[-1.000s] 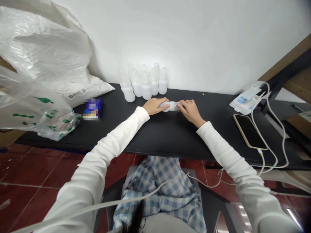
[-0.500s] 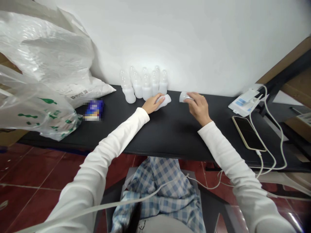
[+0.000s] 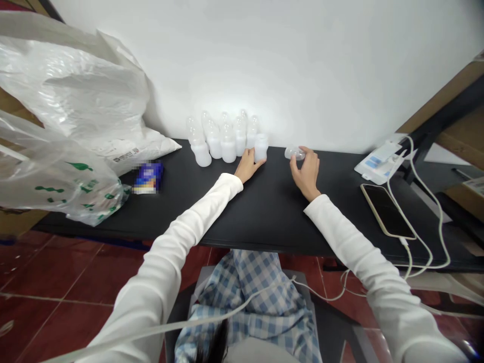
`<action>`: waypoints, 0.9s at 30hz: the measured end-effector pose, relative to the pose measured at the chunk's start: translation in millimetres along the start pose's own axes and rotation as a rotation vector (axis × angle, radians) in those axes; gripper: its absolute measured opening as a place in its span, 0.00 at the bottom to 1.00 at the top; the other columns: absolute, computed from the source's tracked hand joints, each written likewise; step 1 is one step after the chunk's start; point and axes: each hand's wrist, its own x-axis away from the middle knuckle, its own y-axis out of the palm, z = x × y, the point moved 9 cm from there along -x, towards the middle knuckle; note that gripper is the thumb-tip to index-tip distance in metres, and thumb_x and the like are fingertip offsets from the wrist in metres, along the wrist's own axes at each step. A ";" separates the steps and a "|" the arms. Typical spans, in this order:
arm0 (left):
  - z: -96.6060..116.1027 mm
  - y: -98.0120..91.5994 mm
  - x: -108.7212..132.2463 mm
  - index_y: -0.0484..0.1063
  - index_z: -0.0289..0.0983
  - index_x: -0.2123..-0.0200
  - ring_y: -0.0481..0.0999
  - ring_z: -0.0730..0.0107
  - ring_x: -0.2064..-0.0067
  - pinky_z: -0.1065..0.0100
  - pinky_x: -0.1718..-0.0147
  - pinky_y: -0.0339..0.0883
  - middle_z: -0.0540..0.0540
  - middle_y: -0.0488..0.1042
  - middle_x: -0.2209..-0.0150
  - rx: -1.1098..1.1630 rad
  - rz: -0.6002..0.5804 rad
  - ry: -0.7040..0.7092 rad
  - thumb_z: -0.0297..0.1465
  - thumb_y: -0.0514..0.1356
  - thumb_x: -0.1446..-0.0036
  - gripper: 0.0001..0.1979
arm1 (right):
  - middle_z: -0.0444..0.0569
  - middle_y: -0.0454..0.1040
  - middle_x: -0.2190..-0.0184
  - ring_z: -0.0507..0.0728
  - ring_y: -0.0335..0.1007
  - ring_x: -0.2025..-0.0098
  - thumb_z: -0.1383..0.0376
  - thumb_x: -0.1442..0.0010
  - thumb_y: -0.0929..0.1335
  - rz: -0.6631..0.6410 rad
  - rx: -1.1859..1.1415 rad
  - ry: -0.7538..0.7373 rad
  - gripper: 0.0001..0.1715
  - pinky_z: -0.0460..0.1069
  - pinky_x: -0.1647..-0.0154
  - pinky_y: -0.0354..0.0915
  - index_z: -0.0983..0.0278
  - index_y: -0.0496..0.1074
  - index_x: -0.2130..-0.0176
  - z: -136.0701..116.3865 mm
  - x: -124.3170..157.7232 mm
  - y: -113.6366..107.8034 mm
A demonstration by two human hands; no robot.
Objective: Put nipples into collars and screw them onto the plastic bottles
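My left hand point(image 3: 249, 165) is closed around the lower part of a white bottle point(image 3: 261, 147) that stands upright on the table. No clear cover sits on this bottle. To the right, my right hand point(image 3: 307, 173) grips a clear dome-shaped cap point(image 3: 293, 153) between thumb and fingers, tilted on its side just above or on the tabletop; I cannot tell which. Behind and left of my left hand stand several similar white bottles point(image 3: 228, 150) with clear domed caps on top. The leftmost bottle point(image 3: 201, 154) stands slightly apart from the others.
A black table point(image 3: 264, 212) runs along a white wall. On the left are a large white plastic bag point(image 3: 94, 85), a clear bag with green print point(image 3: 75, 186) and a blurred blue packet point(image 3: 148, 177). A phone point(image 3: 387, 210), white cables and a white-blue package point(image 3: 380, 160) lie right.
The bottle in my left hand has gone from tilted to upright and moved slightly right. My right hand has turned the clear cap so its dome points left.
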 end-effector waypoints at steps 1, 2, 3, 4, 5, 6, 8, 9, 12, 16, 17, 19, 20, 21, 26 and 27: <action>3.2 3.1 -4.2 0.65 0.34 0.43 0.75 0.50 0.43 0.50 0.44 0.69 0.32 0.71 0.48 0.020 0.016 -0.002 0.46 0.60 0.34 0.25 | 0.61 0.75 0.51 0.66 0.70 0.50 0.50 0.31 0.60 -0.002 -0.004 0.023 0.27 0.65 0.44 0.64 0.65 0.67 0.44 3.1 -0.3 0.5; 7.5 7.0 -8.4 0.66 0.34 0.43 0.75 0.50 0.43 0.49 0.43 0.69 0.32 0.71 0.47 0.037 0.032 -0.003 0.46 0.61 0.35 0.25 | 0.62 0.74 0.50 0.66 0.70 0.49 0.50 0.31 0.60 -0.008 -0.007 0.042 0.27 0.66 0.43 0.63 0.65 0.67 0.44 5.8 -0.5 1.4; 12.9 11.6 -12.7 0.66 0.34 0.43 0.74 0.49 0.42 0.48 0.43 0.69 0.32 0.72 0.47 0.055 0.048 -0.002 0.45 0.62 0.36 0.25 | 0.62 0.74 0.50 0.67 0.70 0.49 0.49 0.31 0.60 -0.016 -0.009 0.058 0.27 0.66 0.43 0.63 0.66 0.67 0.44 8.3 -0.5 2.4; 18.8 16.5 -16.9 0.66 0.34 0.43 0.74 0.48 0.41 0.48 0.42 0.69 0.31 0.72 0.46 0.075 0.061 -0.003 0.45 0.63 0.36 0.26 | 0.63 0.74 0.50 0.67 0.69 0.48 0.49 0.31 0.59 -0.022 -0.011 0.070 0.27 0.66 0.42 0.62 0.66 0.67 0.44 10.4 -0.6 3.4; 24.6 21.5 -20.9 0.65 0.34 0.43 0.74 0.48 0.41 0.48 0.42 0.69 0.31 0.72 0.46 0.099 0.073 -0.009 0.44 0.63 0.37 0.26 | 0.63 0.74 0.50 0.67 0.69 0.48 0.49 0.31 0.59 -0.026 -0.016 0.077 0.27 0.66 0.42 0.62 0.65 0.66 0.45 12.0 -0.6 4.3; 29.8 26.1 -24.9 0.64 0.34 0.43 0.75 0.49 0.41 0.49 0.43 0.70 0.30 0.73 0.45 0.124 0.083 -0.023 0.43 0.64 0.37 0.26 | 0.62 0.74 0.50 0.67 0.69 0.48 0.48 0.31 0.59 -0.026 -0.022 0.082 0.27 0.66 0.41 0.62 0.65 0.66 0.45 13.3 -0.5 4.8; 38.1 33.3 -32.3 0.61 0.34 0.42 0.77 0.51 0.43 0.51 0.46 0.71 0.29 0.73 0.45 0.163 0.096 -0.057 0.43 0.62 0.35 0.26 | 0.61 0.73 0.50 0.66 0.69 0.48 0.48 0.30 0.59 -0.010 -0.035 0.093 0.27 0.65 0.42 0.62 0.64 0.65 0.44 15.1 -0.6 4.1; 41.3 36.0 -36.0 0.61 0.33 0.43 0.78 0.52 0.45 0.52 0.48 0.72 0.29 0.74 0.46 0.170 0.094 -0.071 0.43 0.61 0.34 0.25 | 0.61 0.73 0.50 0.66 0.70 0.48 0.48 0.30 0.59 0.008 -0.043 0.101 0.27 0.65 0.42 0.62 0.63 0.64 0.44 16.0 -0.5 2.6; 46.2 42.0 -46.6 0.62 0.34 0.45 0.80 0.57 0.51 0.55 0.52 0.73 0.32 0.76 0.50 0.153 0.044 -0.085 0.44 0.61 0.34 0.24 | 0.61 0.72 0.49 0.66 0.70 0.48 0.49 0.30 0.58 0.073 -0.069 0.136 0.27 0.65 0.41 0.62 0.63 0.62 0.42 18.7 -0.1 -3.6; 43.3 48.0 -55.1 0.64 0.36 0.46 0.80 0.57 0.53 0.56 0.54 0.73 0.36 0.78 0.54 0.102 -0.037 -0.088 0.41 0.64 0.36 0.21 | 0.62 0.70 0.47 0.64 0.70 0.48 0.49 0.30 0.58 0.071 -0.133 0.163 0.27 0.63 0.42 0.63 0.64 0.60 0.42 22.5 0.7 -1.8; 43.3 49.5 -55.5 0.65 0.36 0.47 0.80 0.56 0.51 0.56 0.52 0.73 0.35 0.78 0.53 0.080 -0.044 -0.080 0.39 0.63 0.35 0.20 | 0.61 0.70 0.48 0.63 0.70 0.50 0.49 0.30 0.58 0.046 -0.166 0.167 0.27 0.62 0.44 0.65 0.63 0.60 0.42 23.6 0.9 1.8; 46.0 50.3 -53.9 0.65 0.34 0.47 0.77 0.54 0.46 0.55 0.49 0.72 0.32 0.76 0.50 0.041 -0.025 -0.049 0.35 0.62 0.35 0.18 | 0.59 0.71 0.50 0.61 0.70 0.55 0.48 0.30 0.58 -0.021 -0.224 0.173 0.27 0.60 0.48 0.67 0.63 0.61 0.43 25.5 1.5 10.9; 48.4 49.1 -51.7 0.65 0.33 0.46 0.76 0.53 0.43 0.54 0.47 0.71 0.31 0.75 0.48 0.033 0.001 -0.030 0.33 0.62 0.36 0.18 | 0.58 0.71 0.52 0.61 0.70 0.57 0.47 0.31 0.58 -0.053 -0.242 0.175 0.28 0.60 0.49 0.67 0.63 0.61 0.43 26.1 1.7 15.0; 50.7 46.6 -48.4 0.65 0.32 0.45 0.75 0.52 0.42 0.54 0.46 0.70 0.29 0.73 0.45 0.037 0.033 -0.018 0.30 0.62 0.36 0.18 | 0.57 0.72 0.54 0.60 0.69 0.59 0.46 0.31 0.59 -0.078 -0.251 0.177 0.28 0.59 0.50 0.67 0.62 0.61 0.44 26.8 1.9 18.1; 58.4 32.0 -17.1 0.71 0.33 0.50 0.79 0.65 0.52 0.61 0.47 0.72 0.34 0.74 0.46 0.208 0.041 -0.019 0.29 0.50 0.29 0.13 | 0.53 0.73 0.59 0.58 0.68 0.64 0.42 0.32 0.59 -0.120 -0.292 0.237 0.30 0.57 0.53 0.67 0.62 0.62 0.49 31.5 1.5 21.7; 62.6 32.2 -8.9 0.73 0.34 0.52 0.80 0.68 0.56 0.63 0.50 0.73 0.37 0.76 0.50 0.288 -0.021 0.005 0.31 0.48 0.28 0.15 | 0.52 0.73 0.62 0.57 0.68 0.65 0.40 0.33 0.59 -0.132 -0.309 0.260 0.30 0.56 0.55 0.67 0.62 0.62 0.50 32.7 2.0 22.3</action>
